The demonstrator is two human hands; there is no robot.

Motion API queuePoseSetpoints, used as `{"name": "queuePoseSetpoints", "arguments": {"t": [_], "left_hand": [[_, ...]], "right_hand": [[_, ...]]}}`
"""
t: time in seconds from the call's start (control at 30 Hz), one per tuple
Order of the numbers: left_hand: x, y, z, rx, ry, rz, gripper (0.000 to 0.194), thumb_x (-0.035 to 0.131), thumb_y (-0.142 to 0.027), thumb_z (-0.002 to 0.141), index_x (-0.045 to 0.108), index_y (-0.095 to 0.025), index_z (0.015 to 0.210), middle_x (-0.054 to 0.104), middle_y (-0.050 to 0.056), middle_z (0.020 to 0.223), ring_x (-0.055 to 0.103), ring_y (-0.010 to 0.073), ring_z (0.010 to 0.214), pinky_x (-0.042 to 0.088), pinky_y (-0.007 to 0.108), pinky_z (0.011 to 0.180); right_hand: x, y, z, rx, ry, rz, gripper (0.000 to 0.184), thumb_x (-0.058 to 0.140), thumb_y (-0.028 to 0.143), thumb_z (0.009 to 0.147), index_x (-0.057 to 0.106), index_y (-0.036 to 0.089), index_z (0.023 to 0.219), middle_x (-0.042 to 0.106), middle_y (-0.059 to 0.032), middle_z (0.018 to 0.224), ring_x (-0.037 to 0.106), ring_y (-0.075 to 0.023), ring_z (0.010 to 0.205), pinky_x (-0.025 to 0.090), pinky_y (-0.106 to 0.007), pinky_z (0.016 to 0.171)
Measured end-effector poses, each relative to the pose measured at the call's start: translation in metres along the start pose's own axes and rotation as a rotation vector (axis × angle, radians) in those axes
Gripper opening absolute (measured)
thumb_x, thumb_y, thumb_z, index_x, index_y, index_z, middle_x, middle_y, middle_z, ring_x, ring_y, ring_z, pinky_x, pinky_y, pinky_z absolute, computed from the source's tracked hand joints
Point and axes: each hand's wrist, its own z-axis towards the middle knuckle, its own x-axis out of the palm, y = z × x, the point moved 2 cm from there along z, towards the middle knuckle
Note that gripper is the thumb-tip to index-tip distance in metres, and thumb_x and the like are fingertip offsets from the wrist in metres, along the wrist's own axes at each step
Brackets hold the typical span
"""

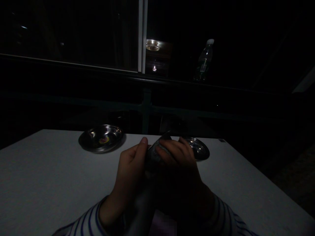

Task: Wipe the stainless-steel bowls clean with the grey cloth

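Both hands are raised together over the front middle of the white table (pixel 73 177). My left hand (pixel 130 164) is closed with its thumb up, holding a dark metal plate (pixel 157 141) that is tilted and seen almost edge-on. Across its face bend the fingers of my right hand (pixel 180 157), pressing a grey, textured cloth (pixel 159 155) to it. Most of the plate and the cloth are hidden by the hands and deep shadow. Beyond my left hand stands a stack of shiny metal plates (pixel 100 139) with a yellow and red sticker. Another metal plate (pixel 198 149) lies behind my right hand.
Past the far table edge is a dark window with a pale upright frame (pixel 142 36). A clear plastic bottle (pixel 204 60) with a white cap stands at the sill, to the right. The surroundings are very dark.
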Motion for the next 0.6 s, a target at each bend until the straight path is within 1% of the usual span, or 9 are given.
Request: {"name": "queuePoseSetpoints", "arguments": {"t": [0.07,0.2,0.3,0.4,0.5,0.6], "left_hand": [[0.000,0.001,0.000,-0.005,-0.004,-0.011,0.038,0.051,-0.043,0.075,0.051,-0.017,0.048,0.045,-0.004,0.045,0.043,0.0086,0.044,0.034,0.018,0.041],[0.000,0.001,0.001,-0.053,-0.019,-0.020,0.039,0.051,-0.047,0.074,0.057,-0.016,0.050,0.050,-0.002,0.045,0.046,0.0098,0.044,0.036,0.019,0.041],[0.000,-0.001,0.001,-0.070,-0.041,-0.007,0.039,0.052,-0.046,0.072,0.056,-0.016,0.047,0.052,-0.001,0.044,0.047,0.0100,0.043,0.036,0.019,0.039],[-0.001,-0.003,0.000,-0.051,-0.052,-0.001,0.039,0.053,-0.044,0.072,0.056,-0.017,0.045,0.051,-0.002,0.042,0.046,0.0096,0.041,0.036,0.019,0.038],[-0.001,-0.004,0.000,-0.045,-0.059,-0.003,0.038,0.052,-0.042,0.073,0.057,-0.016,0.045,0.052,-0.002,0.042,0.047,0.0094,0.041,0.036,0.018,0.039],[-0.002,-0.003,0.000,-0.046,-0.055,-0.013,0.039,0.053,-0.044,0.072,0.056,-0.017,0.044,0.052,-0.002,0.041,0.047,0.0096,0.041,0.037,0.019,0.039]], "right_hand": [[-0.001,-0.005,0.000,0.017,-0.016,-0.022,0.027,0.036,0.029,0.092,0.055,0.015,0.105,0.062,-0.0102,0.110,0.055,-0.0224,0.100,0.035,-0.048,0.094],[0.000,-0.014,-0.002,0.078,-0.020,-0.042,0.026,0.037,0.022,0.090,0.057,0.015,0.106,0.062,-0.0106,0.111,0.055,-0.0220,0.101,0.036,-0.046,0.094],[0.001,-0.019,-0.002,0.105,-0.028,-0.051,0.028,0.038,0.021,0.089,0.058,0.012,0.106,0.061,-0.0120,0.111,0.054,-0.0228,0.102,0.037,-0.044,0.093],[0.001,-0.024,-0.001,0.135,-0.033,-0.048,0.029,0.038,0.021,0.089,0.059,0.010,0.106,0.062,-0.0130,0.109,0.055,-0.0228,0.100,0.039,-0.041,0.090],[0.000,-0.028,-0.001,0.174,-0.019,-0.045,0.029,0.037,0.020,0.089,0.059,0.009,0.105,0.062,-0.0129,0.108,0.056,-0.0229,0.099,0.040,-0.039,0.086],[0.000,-0.030,-0.001,0.212,-0.007,-0.040,0.029,0.036,0.019,0.089,0.059,0.009,0.104,0.063,-0.0123,0.106,0.056,-0.0225,0.097,0.040,-0.038,0.084]]}}
